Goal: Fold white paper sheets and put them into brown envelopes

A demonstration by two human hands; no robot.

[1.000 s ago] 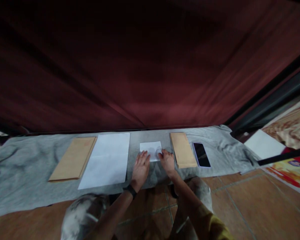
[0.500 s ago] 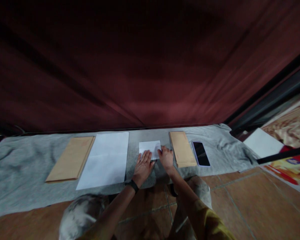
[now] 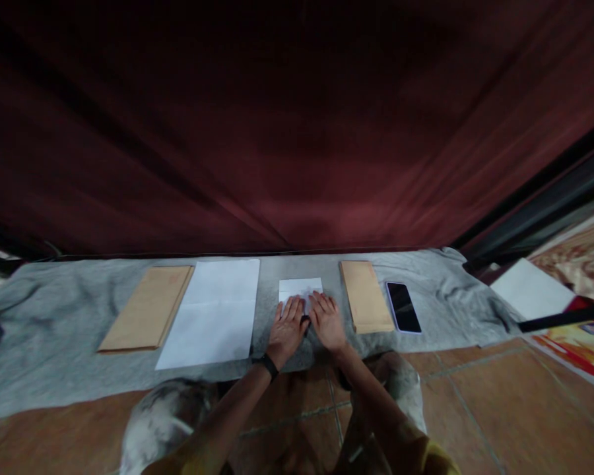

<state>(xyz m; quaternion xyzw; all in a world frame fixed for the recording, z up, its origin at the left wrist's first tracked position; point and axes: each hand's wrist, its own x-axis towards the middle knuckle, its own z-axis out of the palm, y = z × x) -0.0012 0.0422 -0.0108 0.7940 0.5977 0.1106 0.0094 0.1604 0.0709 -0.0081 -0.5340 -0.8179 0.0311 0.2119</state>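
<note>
A small folded white paper (image 3: pixel 299 285) lies on the grey cloth between two groups of stationery. My left hand (image 3: pixel 287 328) rests flat on its lower left part, fingers stretched out, a dark band on the wrist. Beside it my right hand (image 3: pixel 326 322) presses the paper's lower right part with the fingers extended. Both hands cover the near edge of the paper. To the left, a large white sheet (image 3: pixel 212 313) with a faint crease lies flat. Brown envelopes (image 3: pixel 148 309) are stacked past that sheet, and further brown envelopes (image 3: pixel 366 297) lie right of my right hand.
A phone (image 3: pixel 403 307) with a pale case lies right of the envelopes. The grey cloth (image 3: pixel 445 303) covers a long low surface, with a dark red fabric (image 3: pixel 297 165) hanging behind it. White paper (image 3: pixel 532 289) and a colourful printed sheet (image 3: pixel 584 346) are at far right.
My right hand has shifted from the paper's right edge onto its lower right part, fingers now stretched flat. My left hand stays on the paper. The whole view has shifted slightly.
</note>
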